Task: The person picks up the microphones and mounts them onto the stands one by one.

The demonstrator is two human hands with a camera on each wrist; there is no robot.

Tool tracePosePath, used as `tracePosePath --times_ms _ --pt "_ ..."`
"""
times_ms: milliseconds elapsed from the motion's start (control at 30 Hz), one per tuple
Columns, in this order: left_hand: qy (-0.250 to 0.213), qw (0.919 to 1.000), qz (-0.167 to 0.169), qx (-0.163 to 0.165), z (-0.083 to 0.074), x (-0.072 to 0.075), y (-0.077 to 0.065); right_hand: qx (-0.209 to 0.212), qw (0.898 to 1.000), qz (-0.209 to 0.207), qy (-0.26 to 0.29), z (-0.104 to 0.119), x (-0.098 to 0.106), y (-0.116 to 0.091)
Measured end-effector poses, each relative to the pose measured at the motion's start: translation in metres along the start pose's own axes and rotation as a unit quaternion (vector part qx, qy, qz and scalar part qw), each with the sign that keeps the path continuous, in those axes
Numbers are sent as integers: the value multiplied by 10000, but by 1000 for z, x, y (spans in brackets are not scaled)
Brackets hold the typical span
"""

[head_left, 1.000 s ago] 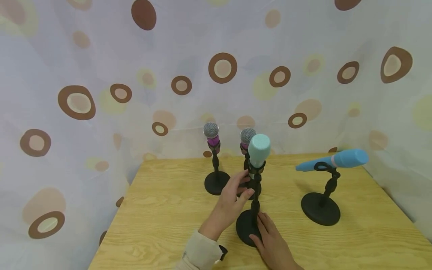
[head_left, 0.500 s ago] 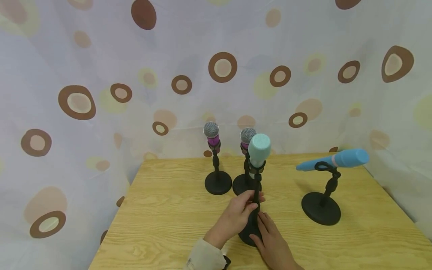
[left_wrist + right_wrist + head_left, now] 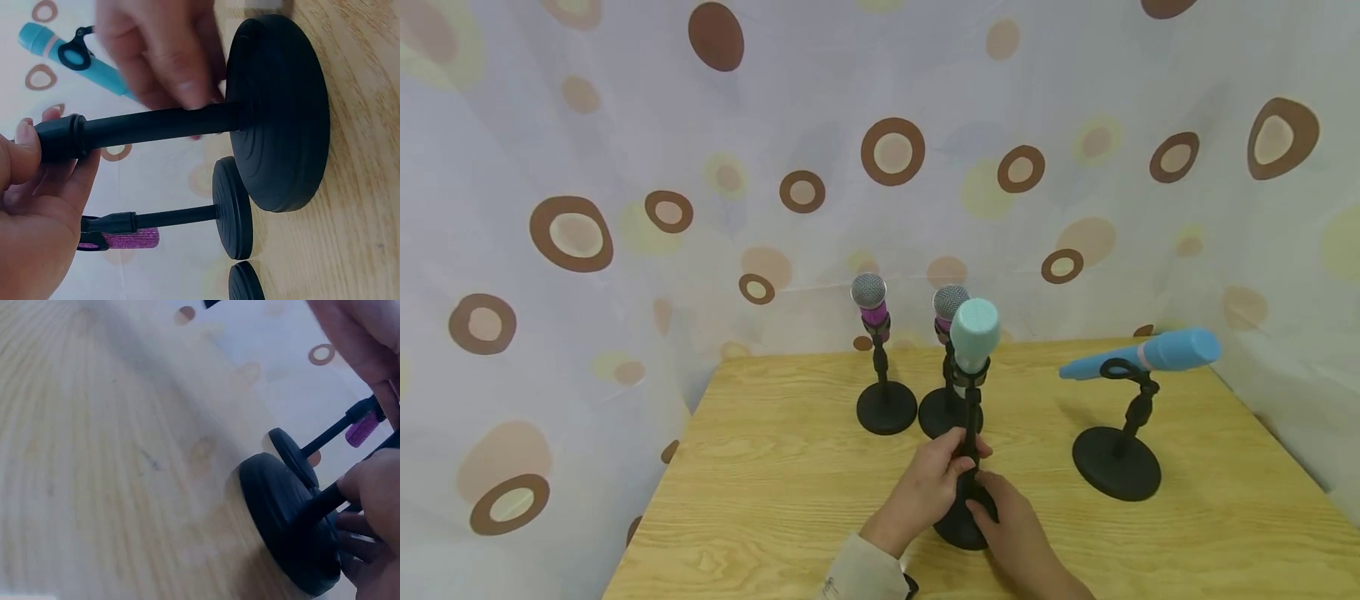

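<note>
A mint-green microphone (image 3: 975, 333) sits upright in the clip of a black desk microphone stand (image 3: 961, 533) with a round base. My left hand (image 3: 917, 490) grips the stand's pole around its middle; in the left wrist view its thumb and fingers are around the thick collar (image 3: 61, 139). Just below, close above the base, my right hand (image 3: 1018, 533) pinches the lower pole, with its thumb (image 3: 351, 478) against it in the right wrist view. The base rests on the wooden table (image 3: 760, 483).
Behind stand two more black stands with silver-headed purple microphones, a left one (image 3: 870, 292) and a right one (image 3: 951, 300) partly hidden by the mint microphone. To the right, a blue microphone (image 3: 1176, 350) lies nearly level in its stand. A patterned curtain (image 3: 820, 100) hangs behind the table.
My left hand has come down from beside the microphone clip and closed around the pole. My right hand has moved from the base up to the lower pole.
</note>
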State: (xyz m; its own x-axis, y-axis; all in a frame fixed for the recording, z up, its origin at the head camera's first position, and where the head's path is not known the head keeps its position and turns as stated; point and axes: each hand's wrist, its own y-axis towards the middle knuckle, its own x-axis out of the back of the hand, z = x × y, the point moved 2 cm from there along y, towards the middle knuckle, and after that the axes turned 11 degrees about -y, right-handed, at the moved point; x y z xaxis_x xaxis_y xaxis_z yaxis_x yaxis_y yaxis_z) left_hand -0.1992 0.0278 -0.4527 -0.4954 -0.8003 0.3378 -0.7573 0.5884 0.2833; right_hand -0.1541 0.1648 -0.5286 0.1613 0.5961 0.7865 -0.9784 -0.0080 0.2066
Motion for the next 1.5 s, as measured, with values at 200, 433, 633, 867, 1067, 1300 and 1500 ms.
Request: tracePosePath --times_ms 200,433,633,867,1067,1300,1500 --pt "113 9998 -25 -143 0 -1 -1 14 9995 17 327 -1 0 9" --pt "190 9997 -27 -131 1 -2 -2 79 9993 -97 351 -10 -8 9" --pt "663 9948 -370 -676 3 -6 -2 419 9972 -561 261 -13 -12 8" --pt "984 9906 -639 -708 5 -10 -4 633 9942 -855 126 -12 -12 7" --pt "1549 9753 -1022 -1200 5 -11 -6 554 9955 -761 118 -10 -11 6" --pt "1770 9644 -1173 -1578 6 -13 -6 650 9941 -835 -241 -13 -19 -1" --pt "1752 9637 -1265 -1569 6 -13 -6 899 9873 -719 -1093 -10 -24 -13"
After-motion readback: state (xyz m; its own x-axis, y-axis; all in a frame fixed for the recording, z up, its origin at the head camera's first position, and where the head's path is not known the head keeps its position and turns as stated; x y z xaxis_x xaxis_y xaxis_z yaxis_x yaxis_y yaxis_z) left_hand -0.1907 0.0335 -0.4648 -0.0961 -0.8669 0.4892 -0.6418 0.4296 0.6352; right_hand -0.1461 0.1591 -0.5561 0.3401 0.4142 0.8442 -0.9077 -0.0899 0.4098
